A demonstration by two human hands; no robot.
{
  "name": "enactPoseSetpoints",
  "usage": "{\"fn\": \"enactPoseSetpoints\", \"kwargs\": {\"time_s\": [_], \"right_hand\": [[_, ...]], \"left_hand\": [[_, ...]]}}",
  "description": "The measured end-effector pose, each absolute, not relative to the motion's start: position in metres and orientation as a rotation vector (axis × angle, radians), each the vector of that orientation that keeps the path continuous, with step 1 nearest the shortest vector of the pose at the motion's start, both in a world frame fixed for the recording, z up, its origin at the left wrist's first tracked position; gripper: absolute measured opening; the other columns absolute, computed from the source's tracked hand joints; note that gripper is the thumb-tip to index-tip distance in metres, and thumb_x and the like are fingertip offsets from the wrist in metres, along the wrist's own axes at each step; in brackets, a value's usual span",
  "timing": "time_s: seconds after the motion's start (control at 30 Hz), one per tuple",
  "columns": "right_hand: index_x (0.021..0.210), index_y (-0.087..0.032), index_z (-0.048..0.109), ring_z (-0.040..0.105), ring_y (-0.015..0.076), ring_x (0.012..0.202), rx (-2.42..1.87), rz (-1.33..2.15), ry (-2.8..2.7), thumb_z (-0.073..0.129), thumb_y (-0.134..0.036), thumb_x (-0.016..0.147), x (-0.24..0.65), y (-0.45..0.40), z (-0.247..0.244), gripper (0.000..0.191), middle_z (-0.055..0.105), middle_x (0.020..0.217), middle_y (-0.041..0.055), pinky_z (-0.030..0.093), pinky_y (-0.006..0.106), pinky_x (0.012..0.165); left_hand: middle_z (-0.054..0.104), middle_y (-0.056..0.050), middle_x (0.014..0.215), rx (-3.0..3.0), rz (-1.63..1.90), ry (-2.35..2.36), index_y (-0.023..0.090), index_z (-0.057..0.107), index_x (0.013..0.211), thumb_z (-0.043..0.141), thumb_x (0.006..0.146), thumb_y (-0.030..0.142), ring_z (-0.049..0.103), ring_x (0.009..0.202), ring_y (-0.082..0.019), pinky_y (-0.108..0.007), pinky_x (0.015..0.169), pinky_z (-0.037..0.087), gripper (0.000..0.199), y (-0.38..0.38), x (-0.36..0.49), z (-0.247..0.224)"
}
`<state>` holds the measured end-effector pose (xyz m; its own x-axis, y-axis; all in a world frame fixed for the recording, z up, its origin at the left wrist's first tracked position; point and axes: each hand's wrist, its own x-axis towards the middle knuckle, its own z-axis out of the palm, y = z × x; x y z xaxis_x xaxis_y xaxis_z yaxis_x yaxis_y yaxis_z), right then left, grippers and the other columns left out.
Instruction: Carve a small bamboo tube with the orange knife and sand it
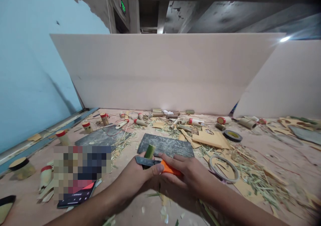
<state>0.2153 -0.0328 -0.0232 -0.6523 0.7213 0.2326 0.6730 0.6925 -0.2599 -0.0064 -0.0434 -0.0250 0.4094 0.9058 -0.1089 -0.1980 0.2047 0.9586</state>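
My left hand [136,174] is closed around a short green bamboo piece [150,151], whose upper end sticks up above the fingers. In my right hand [184,167] is a knife with an orange handle [170,169]. Its dark blade [144,160] points left and lies across the bamboo, and my left thumb presses near the base of the blade. Both hands meet just in front of a dark grey slab [165,145] on the table. The lower part of the bamboo is hidden by the blade and my left hand.
Bamboo shavings and paper scraps [258,182] litter the table. To the right are a tape roll [232,136] and a pale ring-shaped roll [224,169]. A phone [76,194], partly pixelated, lies left, near red-capped bamboo tubes [87,127]. A pale board [165,72] stands behind.
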Motion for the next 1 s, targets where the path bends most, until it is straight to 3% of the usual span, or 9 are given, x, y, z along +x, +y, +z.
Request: {"fn": "enactPoseSetpoints", "kwargs": {"time_s": [0.1, 0.17, 0.27, 0.37, 0.5, 0.8, 1.0], "right_hand": [[0.153, -0.027, 0.049, 0.070, 0.0203, 0.067, -1.138, -0.018, -2.592, 0.051, -0.049, 0.105, 0.211, -0.035, -0.030, 0.053, 0.074, 0.095, 0.0072, 0.044, 0.027, 0.056], [0.153, -0.028, 0.049, 0.069, 0.0201, 0.063, -1.202, -0.111, -2.571, 0.050, -0.050, 0.105, 0.208, -0.035, -0.032, 0.053, 0.074, 0.093, 0.0065, 0.041, 0.026, 0.053], [0.152, -0.024, 0.049, 0.072, 0.0235, 0.068, -1.450, -0.164, -2.411, 0.045, -0.047, 0.106, 0.210, -0.027, -0.030, 0.051, 0.076, 0.095, 0.0090, 0.043, 0.028, 0.055], [0.150, -0.020, 0.050, 0.075, 0.0280, 0.082, -1.718, -0.192, -2.169, 0.041, -0.043, 0.108, 0.222, -0.013, -0.025, 0.049, 0.077, 0.106, 0.0146, 0.048, 0.030, 0.061], [0.147, -0.019, 0.054, 0.075, 0.0304, 0.095, -1.671, -0.070, -2.194, 0.044, -0.043, 0.107, 0.233, -0.008, -0.022, 0.047, 0.077, 0.113, 0.0151, 0.053, 0.033, 0.074], [0.150, -0.020, 0.054, 0.074, 0.0290, 0.095, -1.419, 0.153, -2.280, 0.045, -0.046, 0.106, 0.228, -0.020, -0.016, 0.052, 0.075, 0.118, 0.0135, 0.056, 0.038, 0.080], [0.153, -0.021, 0.051, 0.072, 0.0260, 0.086, -1.335, 0.217, -2.391, 0.045, -0.047, 0.106, 0.231, -0.023, -0.014, 0.054, 0.074, 0.106, 0.0122, 0.056, 0.035, 0.074]], "left_hand": [[0.072, -0.006, 0.094, 1.159, 0.917, 0.854, 0.016, 0.072, 0.105, 0.087, 0.076, 0.045, 0.065, 0.089, -0.021, -0.031, 0.083, 0.051, 0.043, -0.041, -0.007, -0.028], [0.065, 0.000, 0.070, 1.203, 0.894, 0.937, 0.016, 0.070, 0.097, 0.083, 0.079, 0.050, 0.057, 0.064, -0.014, -0.024, 0.062, 0.046, 0.041, -0.037, -0.008, -0.033], [0.036, 0.012, 0.046, 1.202, 0.860, 1.085, 0.020, 0.057, 0.082, 0.072, 0.083, 0.065, 0.025, 0.040, -0.008, -0.021, 0.039, 0.018, 0.048, -0.033, -0.010, -0.042], [0.031, 0.013, 0.048, 1.205, 0.853, 1.072, 0.025, 0.041, 0.077, 0.072, 0.082, 0.068, 0.022, 0.042, -0.007, -0.021, 0.039, 0.013, 0.053, -0.031, -0.013, -0.047], [0.028, 0.015, 0.049, 1.101, 0.742, 0.998, 0.027, 0.038, 0.084, 0.073, 0.080, 0.070, 0.017, 0.043, -0.007, -0.022, 0.039, 0.011, 0.056, -0.030, -0.017, -0.045], [0.031, 0.014, 0.051, 1.044, 0.683, 0.901, 0.027, 0.038, 0.087, 0.075, 0.084, 0.061, 0.019, 0.043, -0.007, -0.023, 0.042, 0.011, 0.050, -0.027, -0.018, -0.040], [0.033, 0.014, 0.051, 1.026, 0.695, 0.856, 0.027, 0.041, 0.089, 0.078, 0.083, 0.055, 0.021, 0.042, -0.006, -0.022, 0.042, 0.013, 0.048, -0.025, -0.016, -0.039]]}}
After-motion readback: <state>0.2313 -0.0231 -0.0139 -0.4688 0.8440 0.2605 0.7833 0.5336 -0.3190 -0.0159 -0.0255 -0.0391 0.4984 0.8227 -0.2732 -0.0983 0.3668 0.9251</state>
